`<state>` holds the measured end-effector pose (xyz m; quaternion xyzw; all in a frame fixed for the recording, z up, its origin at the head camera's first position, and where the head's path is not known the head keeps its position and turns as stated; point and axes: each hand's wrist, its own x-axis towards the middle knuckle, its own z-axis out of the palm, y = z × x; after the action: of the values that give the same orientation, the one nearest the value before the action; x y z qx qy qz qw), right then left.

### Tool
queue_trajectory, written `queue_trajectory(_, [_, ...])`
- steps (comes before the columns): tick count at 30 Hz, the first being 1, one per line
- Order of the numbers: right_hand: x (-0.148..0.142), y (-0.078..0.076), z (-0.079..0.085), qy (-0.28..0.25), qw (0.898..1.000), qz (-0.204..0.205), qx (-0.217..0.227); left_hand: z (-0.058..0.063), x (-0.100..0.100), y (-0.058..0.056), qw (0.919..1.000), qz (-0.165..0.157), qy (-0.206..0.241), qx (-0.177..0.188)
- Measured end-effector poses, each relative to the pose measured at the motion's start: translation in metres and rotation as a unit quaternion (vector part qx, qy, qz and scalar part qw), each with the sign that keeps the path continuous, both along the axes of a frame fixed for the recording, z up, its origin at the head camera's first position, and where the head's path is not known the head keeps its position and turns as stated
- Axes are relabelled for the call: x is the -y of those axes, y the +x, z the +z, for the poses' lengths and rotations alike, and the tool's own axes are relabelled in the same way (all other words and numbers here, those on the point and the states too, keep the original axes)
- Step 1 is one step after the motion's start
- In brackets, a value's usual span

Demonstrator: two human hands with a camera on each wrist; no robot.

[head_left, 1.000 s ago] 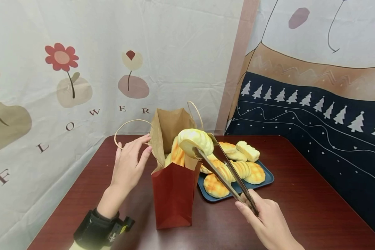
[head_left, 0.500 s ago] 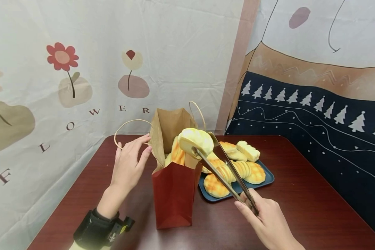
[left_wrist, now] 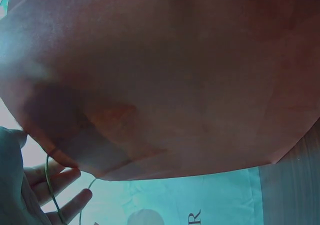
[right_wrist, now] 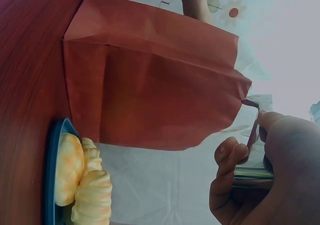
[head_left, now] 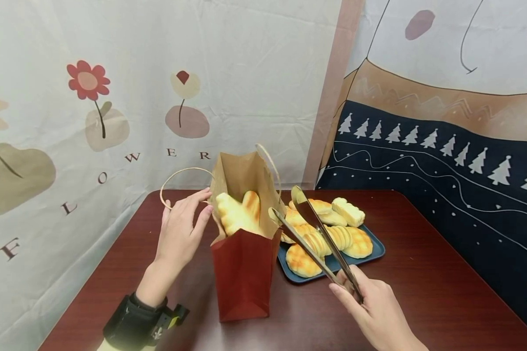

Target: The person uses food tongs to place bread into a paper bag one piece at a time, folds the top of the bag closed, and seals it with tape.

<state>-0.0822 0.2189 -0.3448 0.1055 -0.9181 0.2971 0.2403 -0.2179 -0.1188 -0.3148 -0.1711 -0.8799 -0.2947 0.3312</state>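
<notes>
Two pieces of bread in the mouth of a tall red paper bag with a brown inner face [head_left: 245, 273], upright on a dark reddish-brown table [head_left: 421, 302]: one pale, lumpy loaf [head_left: 236, 214], tilted; beside it, one rounded golden-striped roll [head_left: 252, 202]. More bread heaped on a dark blue rectangular tray [head_left: 378, 248], just right of the bag. Gripping long metal tongs [head_left: 335, 252] in right hand [head_left: 371, 304]; tips parted, nothing between, near bag's right rim. With left hand [head_left: 180, 229], fingers loosely extended at left rim, by a thin tan cord handle [head_left: 186, 169]; firmness of contact unclear. Expect light, soft, dentable bread; take gently across the middle. Expect flimsy paper; steady by the rim. Mind slip against smooth metal.
</notes>
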Motion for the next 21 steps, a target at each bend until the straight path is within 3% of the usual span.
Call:
queue_trajectory(12, [-0.007, 0.001, -0.002, -0.032, 0.999, -0.007, 0.018, 0.0, 0.0, 0.0, 1.0, -0.001, 0.004, -0.003])
queue_trajectory(16, [-0.017, 0.002, -0.004, -0.042, 0.998, -0.042, 0.037, 0.001, 0.0, 0.0, 1.0, -0.005, 0.005, 0.002])
queue_trajectory(21, [-0.032, 0.005, -0.008, -0.015, 0.994, -0.094, 0.05, 0.002, 0.004, -0.001, 0.9999, -0.004, 0.008, 0.007])
